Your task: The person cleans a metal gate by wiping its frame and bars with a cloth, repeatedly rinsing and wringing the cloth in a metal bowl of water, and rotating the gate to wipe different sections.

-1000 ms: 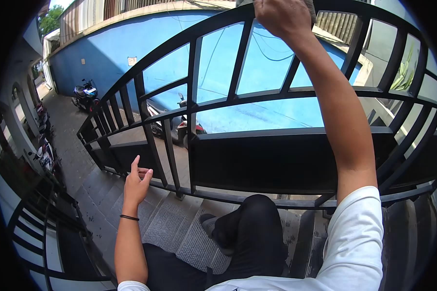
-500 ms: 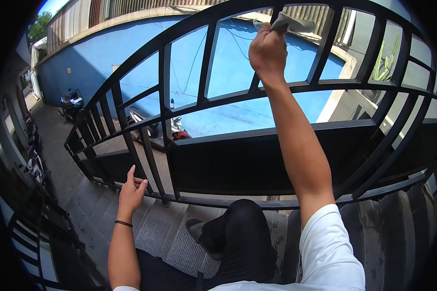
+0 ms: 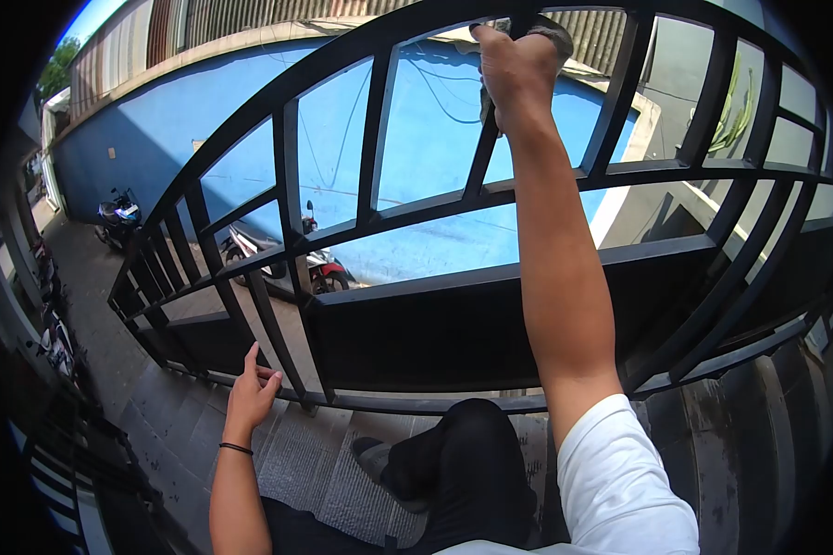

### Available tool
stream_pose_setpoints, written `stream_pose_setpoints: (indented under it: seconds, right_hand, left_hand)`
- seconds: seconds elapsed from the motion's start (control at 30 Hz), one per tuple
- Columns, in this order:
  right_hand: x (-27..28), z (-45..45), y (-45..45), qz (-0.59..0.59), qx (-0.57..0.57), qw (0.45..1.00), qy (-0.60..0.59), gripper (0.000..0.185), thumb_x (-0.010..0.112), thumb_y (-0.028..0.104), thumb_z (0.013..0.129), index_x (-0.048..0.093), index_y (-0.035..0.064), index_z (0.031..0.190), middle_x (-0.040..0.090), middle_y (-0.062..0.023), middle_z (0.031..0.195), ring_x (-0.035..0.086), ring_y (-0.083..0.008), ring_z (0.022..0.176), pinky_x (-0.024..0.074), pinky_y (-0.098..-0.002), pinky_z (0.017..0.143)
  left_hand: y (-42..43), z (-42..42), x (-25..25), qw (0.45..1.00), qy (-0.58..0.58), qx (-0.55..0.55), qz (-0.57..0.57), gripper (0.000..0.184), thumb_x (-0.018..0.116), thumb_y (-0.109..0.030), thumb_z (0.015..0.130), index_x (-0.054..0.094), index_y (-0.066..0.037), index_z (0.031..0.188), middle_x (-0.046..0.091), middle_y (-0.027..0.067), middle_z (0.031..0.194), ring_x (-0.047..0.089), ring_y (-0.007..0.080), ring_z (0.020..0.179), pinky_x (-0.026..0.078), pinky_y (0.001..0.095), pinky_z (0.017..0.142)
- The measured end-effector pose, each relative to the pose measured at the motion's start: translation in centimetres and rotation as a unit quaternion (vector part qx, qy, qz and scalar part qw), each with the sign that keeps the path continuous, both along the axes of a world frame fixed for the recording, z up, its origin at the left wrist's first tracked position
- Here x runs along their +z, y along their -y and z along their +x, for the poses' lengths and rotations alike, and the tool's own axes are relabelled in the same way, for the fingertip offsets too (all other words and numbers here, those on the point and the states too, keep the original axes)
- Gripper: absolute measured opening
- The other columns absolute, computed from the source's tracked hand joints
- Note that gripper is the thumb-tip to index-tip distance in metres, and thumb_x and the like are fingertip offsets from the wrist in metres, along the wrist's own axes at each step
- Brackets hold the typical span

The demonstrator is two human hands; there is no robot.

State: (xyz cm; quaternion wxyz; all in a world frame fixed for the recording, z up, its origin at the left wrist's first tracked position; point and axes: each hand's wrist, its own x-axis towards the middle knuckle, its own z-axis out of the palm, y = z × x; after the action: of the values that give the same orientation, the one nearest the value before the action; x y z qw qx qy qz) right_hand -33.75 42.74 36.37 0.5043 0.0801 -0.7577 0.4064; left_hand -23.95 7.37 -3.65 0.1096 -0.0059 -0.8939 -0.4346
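Note:
My right hand (image 3: 520, 79) is raised high at a black metal railing (image 3: 416, 301). Its fingers are wrapped round a slim upright bar near the curved top rail, with a grey cloth (image 3: 553, 35) bunched in the grip. Part of the cloth sticks out at the right of the fist, and a darker fold shows below the hand on the left. Low on the left, my left hand (image 3: 253, 393) hovers near the railing's lower bars, index finger stretched out and nothing in it. A black band circles that wrist.
Grey stone steps (image 3: 329, 453) run beneath me, with my shoe (image 3: 372, 458) on one. Beyond the railing are a blue wall (image 3: 435, 120), a parked scooter (image 3: 282, 259) and a cactus (image 3: 733, 111). Another motorbike (image 3: 118, 219) stands farther left; a second railing (image 3: 60, 467) is at lower left.
My right hand has turned at the bar, and the cloth now shows bunched round it rather than spread to the right. The view has shifted slightly. My left hand keeps its pose.

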Motion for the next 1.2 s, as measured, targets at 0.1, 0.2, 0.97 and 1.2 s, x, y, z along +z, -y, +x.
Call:
stream_pose_setpoints:
  seconds: [0.1, 0.2, 0.97, 1.2]
  right_hand:
    - [-2.1, 0.7, -1.1, -0.103, 0.300, 0.948, 0.001, 0.022, 0.063, 0.025, 0.088, 0.060, 0.0055, 0.076, 0.064, -0.0079, 0.076, 0.059, -0.0161, 0.066, 0.0465, -0.0306, 0.063]
    - [-4.3, 2.0, -1.0, -0.182, 0.411, 0.891, 0.067, 0.015, 0.061, 0.021, 0.089, 0.060, 0.0061, 0.088, 0.064, -0.0070, 0.078, 0.057, -0.0156, 0.068, 0.0476, -0.0310, 0.064]
    - [-12.4, 9.8, -5.2, 0.461, -0.362, 0.810, -0.024, 0.046, 0.060, 0.030, 0.092, 0.057, 0.0094, 0.133, 0.060, -0.0139, 0.129, 0.041, -0.0338, 0.139, 0.0245, -0.0522, 0.115]
    - [-16.5, 7.7, -1.0, 0.397, -0.263, 0.875, -0.087, 0.039, 0.063, 0.024, 0.090, 0.063, -0.0013, 0.120, 0.060, -0.0158, 0.128, 0.045, -0.0351, 0.136, 0.0296, -0.0506, 0.113]
  left_hand:
    - [0.2, -0.6, -0.3, 1.000, -0.008, -0.020, 0.021, 0.075, 0.067, -0.021, 0.090, 0.029, -0.005, 0.153, 0.071, 0.0141, 0.097, 0.071, 0.0265, 0.081, 0.054, 0.0373, 0.077]
    - [0.6, -0.6, 0.0, 1.000, 0.002, -0.012, 0.015, 0.075, 0.068, -0.021, 0.090, 0.029, -0.005, 0.153, 0.071, 0.0145, 0.096, 0.071, 0.0269, 0.082, 0.055, 0.0375, 0.078]
    - [3.5, 1.6, 0.5, 0.999, 0.000, -0.014, 0.031, 0.076, 0.064, -0.018, 0.091, 0.025, -0.009, 0.156, 0.070, 0.0180, 0.104, 0.071, 0.0274, 0.086, 0.054, 0.0379, 0.082]
    - [2.7, 2.3, 1.5, 1.000, 0.006, -0.004, 0.025, 0.075, 0.066, -0.021, 0.092, 0.028, -0.009, 0.155, 0.070, 0.0172, 0.106, 0.071, 0.0272, 0.088, 0.053, 0.0386, 0.085]
